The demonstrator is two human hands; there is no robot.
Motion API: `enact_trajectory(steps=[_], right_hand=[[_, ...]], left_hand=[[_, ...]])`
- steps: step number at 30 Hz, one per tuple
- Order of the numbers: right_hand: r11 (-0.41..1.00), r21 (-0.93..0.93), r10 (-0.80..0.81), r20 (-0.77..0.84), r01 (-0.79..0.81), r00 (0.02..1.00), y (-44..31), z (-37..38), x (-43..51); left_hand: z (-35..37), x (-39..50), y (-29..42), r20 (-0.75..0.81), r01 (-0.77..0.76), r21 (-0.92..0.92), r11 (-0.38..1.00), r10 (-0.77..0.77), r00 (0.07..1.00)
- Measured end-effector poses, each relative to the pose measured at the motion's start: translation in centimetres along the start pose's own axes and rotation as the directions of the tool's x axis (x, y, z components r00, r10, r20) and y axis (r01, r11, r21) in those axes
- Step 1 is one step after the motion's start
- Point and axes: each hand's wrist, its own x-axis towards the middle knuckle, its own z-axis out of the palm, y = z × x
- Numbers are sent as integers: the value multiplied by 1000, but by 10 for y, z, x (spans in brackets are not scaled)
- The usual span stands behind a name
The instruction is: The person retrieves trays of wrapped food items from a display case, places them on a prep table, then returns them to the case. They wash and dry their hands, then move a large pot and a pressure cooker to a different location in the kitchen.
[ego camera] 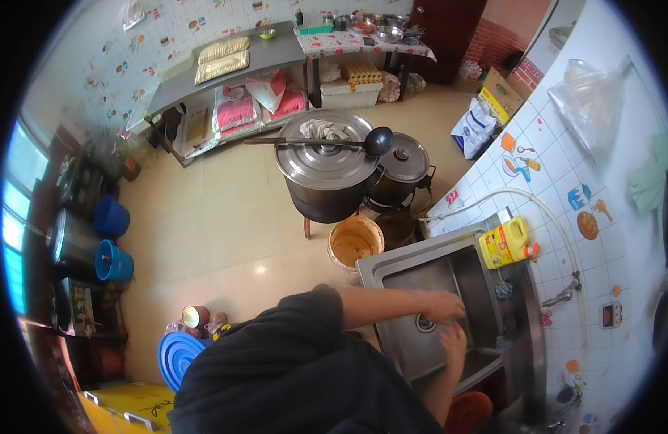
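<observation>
Both of my hands are over a stainless steel sink [415, 352]. My left hand [441, 307] reaches in from the upper side, its fingers loosely bent and no object visible in them. Just below it in the picture, my right hand [453, 343] has its fingers apart and looks bare. The fingertips of the two hands are close together; slight blur hides whether they touch. Beside my left hand, the round drain [425, 324] shows in the basin floor. A yellow jug [503, 244] with an orange cap stands on the sink's back ledge, near a scouring pad [503, 289].
A wall tap [562, 295] and a pale hose [545, 206] are behind the sink. A stained bucket [357, 244] stands left of it. Beyond are a large lidded pot [326, 200] with a ladle [378, 142] across its lid, and a smaller pot [402, 163]. A red plastic item [468, 411] is below.
</observation>
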Motion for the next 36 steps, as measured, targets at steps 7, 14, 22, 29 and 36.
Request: enact_trajectory(steps=[7,14,22,29,36], right_hand=[[875,-465,-94,-437,-136,894,29,-30,19],[850,-523,-154,-368,-67,917,46,66,56],[773,-632,-147,-97,53,984,49,271,88],[743,-660,-84,77,114,993,27,359,109],[760,-519,-206,378,391,902,-10,440,142]], left_hand=[[-110,-96,-113,-294,451,-248,857,-511,808],[-262,-315,-319,-712,888,-302,346,-702,31],[-283,-387,-438,-391,949,-315,4,-912,-125],[-372,-366,-394,-739,544,-472,694,-648,184],[-483,-346,-240,-814,-26,-458,888,-408,414]])
